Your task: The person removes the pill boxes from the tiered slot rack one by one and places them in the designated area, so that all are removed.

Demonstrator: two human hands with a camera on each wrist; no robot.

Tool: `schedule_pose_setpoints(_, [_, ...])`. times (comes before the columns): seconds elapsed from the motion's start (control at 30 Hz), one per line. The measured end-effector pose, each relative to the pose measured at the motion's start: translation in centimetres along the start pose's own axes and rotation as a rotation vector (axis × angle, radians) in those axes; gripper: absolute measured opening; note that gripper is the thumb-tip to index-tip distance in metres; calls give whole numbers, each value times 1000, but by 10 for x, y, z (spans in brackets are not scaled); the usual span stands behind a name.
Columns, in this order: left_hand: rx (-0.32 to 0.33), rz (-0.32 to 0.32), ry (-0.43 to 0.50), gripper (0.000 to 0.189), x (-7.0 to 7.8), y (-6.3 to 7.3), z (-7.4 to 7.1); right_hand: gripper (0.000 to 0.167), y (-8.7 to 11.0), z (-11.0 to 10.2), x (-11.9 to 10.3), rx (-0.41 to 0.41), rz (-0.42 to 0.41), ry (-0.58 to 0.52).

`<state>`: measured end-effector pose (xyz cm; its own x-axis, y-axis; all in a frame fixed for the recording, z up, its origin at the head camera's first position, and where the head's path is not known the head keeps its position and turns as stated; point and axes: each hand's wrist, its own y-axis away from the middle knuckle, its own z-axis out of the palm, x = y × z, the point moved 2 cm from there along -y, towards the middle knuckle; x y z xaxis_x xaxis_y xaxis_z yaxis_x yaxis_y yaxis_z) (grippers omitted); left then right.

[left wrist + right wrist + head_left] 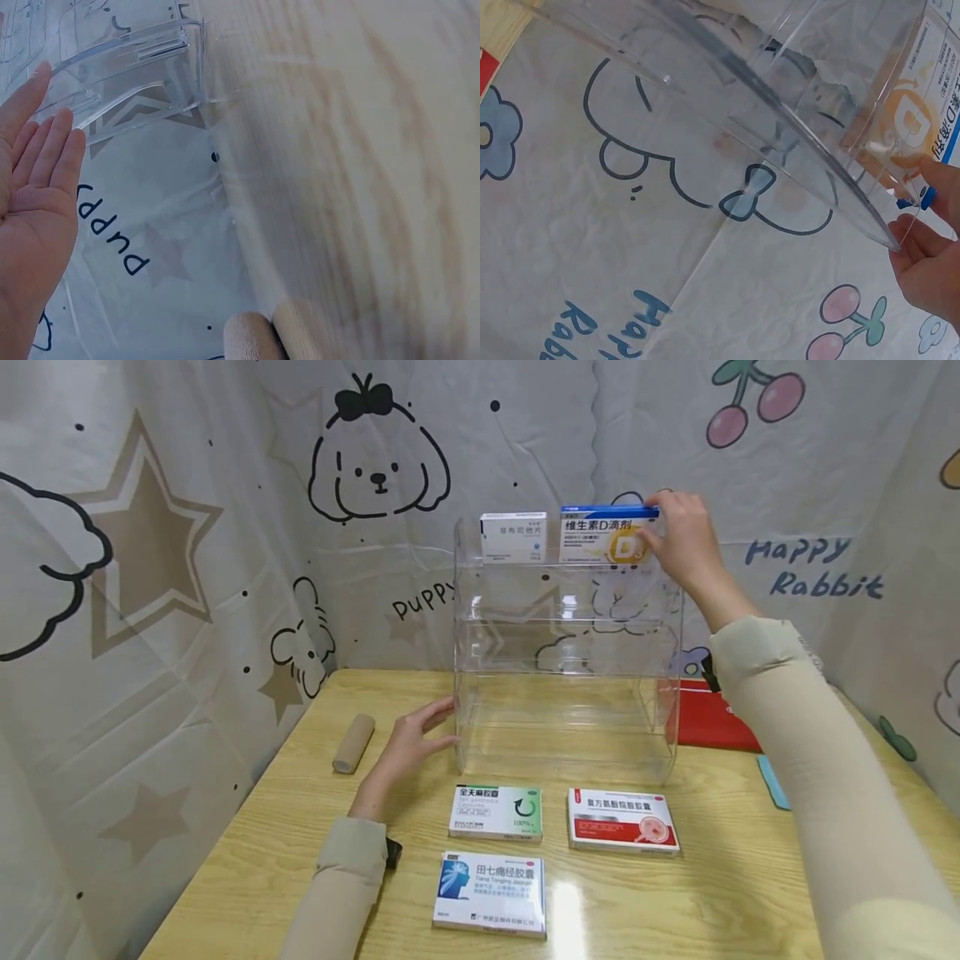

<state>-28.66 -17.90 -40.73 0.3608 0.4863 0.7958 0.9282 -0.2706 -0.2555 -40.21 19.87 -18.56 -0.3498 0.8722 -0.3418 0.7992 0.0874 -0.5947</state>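
A clear acrylic tiered display rack [562, 647] stands on the wooden table. My right hand [686, 539] pinches the right end of a blue, white and orange vitamin D medicine box [600, 537] at the top tier, thumb on its front. In the right wrist view, the fingers [922, 244] are right by the rack's upper corner. A smaller white medicine box [513, 538] stands upright to the left on that same tier. Low at the rack's left side, my left hand [405, 739] has its fingertips at the panel; the left wrist view shows those fingers [56, 154] extended.
In front of the rack lie a green-and-white medicine box [495, 812], a red-and-white one [622, 821] and a blue-and-white one [489, 893]. A cardboard tube [353, 744] lies at left. Behind the rack's right side are a red item [708, 718] and a light-blue one [772, 781]. A printed curtain surrounds the table.
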Motion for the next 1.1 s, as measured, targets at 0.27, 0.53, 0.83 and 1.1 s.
schedule_pose_setpoints(0.27, [9, 15, 3, 65, -1, 4, 1, 39, -7, 0, -3, -62, 27, 9])
schedule_pose_setpoints(0.53, [2, 5, 8, 65, -1, 6, 0, 40, -10, 0, -7, -104, 62, -17])
schedule_pose_setpoints(0.83, [-6, 8, 12, 64, -2, 4, 2, 35, -9, -5, -7, -89, 47, -95])
schedule_pose_setpoints(1.1, [-8, 11, 4, 65, -1, 1, 2, 32, -10, -13, -9, 19, -19, -131])
